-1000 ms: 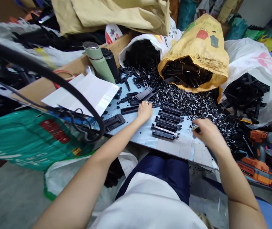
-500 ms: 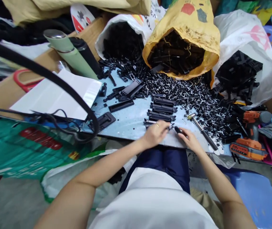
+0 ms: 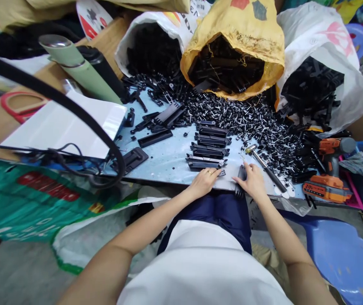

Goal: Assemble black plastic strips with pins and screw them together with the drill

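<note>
My left hand is closed at the front of the bench, its fingertips pinching a small dark plastic piece. To its right, my right hand grips a flat black plastic part with fork-like prongs at its near end. The thumb lies across this part, which points towards my lap at the bench edge. Just beyond my left hand lies a stacked row of long black plastic assemblies. A hammer rests to the right of my right hand.
Small black pieces with metal pins are heaped behind. A yellow sack and two white sacks hold black parts. An orange cordless drill stands right; a green flask and white sheet are left.
My right hand has turned, and the black part in it now shows its flat, pronged shape. My left hand has lowered slightly, away from the right. The whole view has shifted a little.
</note>
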Action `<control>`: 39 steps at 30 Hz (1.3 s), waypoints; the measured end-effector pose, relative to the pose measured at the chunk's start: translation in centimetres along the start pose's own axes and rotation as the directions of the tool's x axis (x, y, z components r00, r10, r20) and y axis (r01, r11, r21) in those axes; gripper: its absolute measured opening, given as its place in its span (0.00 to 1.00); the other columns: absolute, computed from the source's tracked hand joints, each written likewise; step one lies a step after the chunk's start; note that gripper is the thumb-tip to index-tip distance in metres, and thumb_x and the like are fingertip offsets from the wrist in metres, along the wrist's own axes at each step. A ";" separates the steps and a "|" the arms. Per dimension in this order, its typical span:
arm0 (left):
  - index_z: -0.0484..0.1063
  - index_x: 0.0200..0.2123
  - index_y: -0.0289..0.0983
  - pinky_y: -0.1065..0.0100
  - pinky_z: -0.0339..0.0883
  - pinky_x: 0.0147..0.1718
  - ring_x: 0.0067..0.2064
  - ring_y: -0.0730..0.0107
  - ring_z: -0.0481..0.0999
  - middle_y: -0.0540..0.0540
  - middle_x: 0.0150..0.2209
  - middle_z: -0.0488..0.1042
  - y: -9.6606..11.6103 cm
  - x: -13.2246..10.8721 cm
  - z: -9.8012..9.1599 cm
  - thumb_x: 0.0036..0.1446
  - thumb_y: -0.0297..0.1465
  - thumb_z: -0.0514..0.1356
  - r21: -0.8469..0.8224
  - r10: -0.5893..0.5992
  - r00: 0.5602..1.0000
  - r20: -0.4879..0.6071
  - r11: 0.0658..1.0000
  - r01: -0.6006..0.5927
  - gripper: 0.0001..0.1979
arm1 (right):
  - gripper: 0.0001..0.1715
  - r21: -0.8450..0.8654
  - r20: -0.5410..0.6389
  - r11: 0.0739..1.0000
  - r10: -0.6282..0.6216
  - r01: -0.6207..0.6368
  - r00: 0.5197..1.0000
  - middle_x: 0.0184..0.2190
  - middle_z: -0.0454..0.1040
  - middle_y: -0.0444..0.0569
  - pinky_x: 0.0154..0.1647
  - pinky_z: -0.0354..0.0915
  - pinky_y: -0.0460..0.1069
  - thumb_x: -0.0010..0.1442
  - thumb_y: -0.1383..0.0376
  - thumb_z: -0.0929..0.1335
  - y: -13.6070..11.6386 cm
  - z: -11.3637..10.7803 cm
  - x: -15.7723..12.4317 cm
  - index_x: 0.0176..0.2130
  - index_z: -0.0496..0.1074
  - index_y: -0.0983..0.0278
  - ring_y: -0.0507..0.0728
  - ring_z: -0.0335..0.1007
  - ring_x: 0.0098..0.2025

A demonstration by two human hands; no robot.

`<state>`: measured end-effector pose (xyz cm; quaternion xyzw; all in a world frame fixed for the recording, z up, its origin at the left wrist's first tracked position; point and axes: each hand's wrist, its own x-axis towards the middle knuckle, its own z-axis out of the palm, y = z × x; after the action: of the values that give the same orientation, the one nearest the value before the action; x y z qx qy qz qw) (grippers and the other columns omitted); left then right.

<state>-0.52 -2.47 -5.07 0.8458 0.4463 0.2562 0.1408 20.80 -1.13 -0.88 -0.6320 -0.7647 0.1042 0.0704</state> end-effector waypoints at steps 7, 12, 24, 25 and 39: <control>0.64 0.51 0.36 0.61 0.67 0.46 0.47 0.64 0.71 0.40 0.44 0.70 2.7 0.5 0.1 0.61 0.31 0.49 -0.441 -0.251 0.948 -0.196 0.886 0.144 0.16 | 0.37 -0.076 0.003 0.965 0.251 -0.250 0.968 0.41 0.67 0.65 0.44 0.62 0.58 0.58 0.48 0.60 -0.3 0.5 0.2 0.57 0.60 0.70 0.66 0.64 0.47; 0.66 0.51 0.34 0.72 0.68 0.24 0.24 0.79 0.70 0.44 0.39 0.69 4.5 1.4 0.9 0.60 0.36 0.52 -0.754 -0.366 0.931 -0.009 0.614 0.235 0.18 | 0.34 0.494 0.068 0.856 0.136 -0.152 0.988 0.33 0.72 0.53 0.37 0.67 0.51 0.61 0.47 0.54 -0.3 0.1 -0.7 0.55 0.63 0.65 0.56 0.69 0.33; 0.70 0.49 0.36 0.65 0.70 0.38 0.36 0.68 0.72 0.44 0.35 0.71 5.6 1.7 -2.1 0.61 0.34 0.51 -0.471 -0.159 0.982 -0.100 0.877 0.094 0.17 | 0.30 0.689 0.090 0.712 -0.269 0.135 0.959 0.29 0.67 0.46 0.31 0.67 0.46 0.61 0.50 0.56 -0.5 -3.1 -1.2 0.55 0.63 0.64 0.47 0.62 0.23; 0.70 0.50 0.36 0.65 0.70 0.37 0.35 0.68 0.72 0.44 0.35 0.70 5.7 1.5 -2.1 0.61 0.33 0.50 -0.448 -0.145 0.985 -0.096 0.889 0.088 0.17 | 0.29 0.663 0.092 0.730 -0.300 0.167 0.949 0.30 0.68 0.46 0.32 0.67 0.46 0.62 0.51 0.56 -0.3 -3.3 -1.2 0.55 0.64 0.63 0.46 0.62 0.23; 0.69 0.50 0.36 0.70 0.69 0.35 0.35 0.71 0.72 0.44 0.34 0.71 7.3 1.6 -1.1 0.63 0.34 0.47 -0.385 -0.170 0.943 -0.286 0.922 0.049 0.17 | 0.28 0.439 -0.054 0.816 -0.394 0.376 0.917 0.36 0.72 0.53 0.39 0.68 0.50 0.63 0.53 0.54 -0.8 -3.6 -1.6 0.56 0.62 0.64 0.53 0.69 0.36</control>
<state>4.65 -5.27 -0.28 0.7253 0.4534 0.4590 0.2403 21.21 -2.64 2.81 -0.4295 -0.8340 0.2707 0.2160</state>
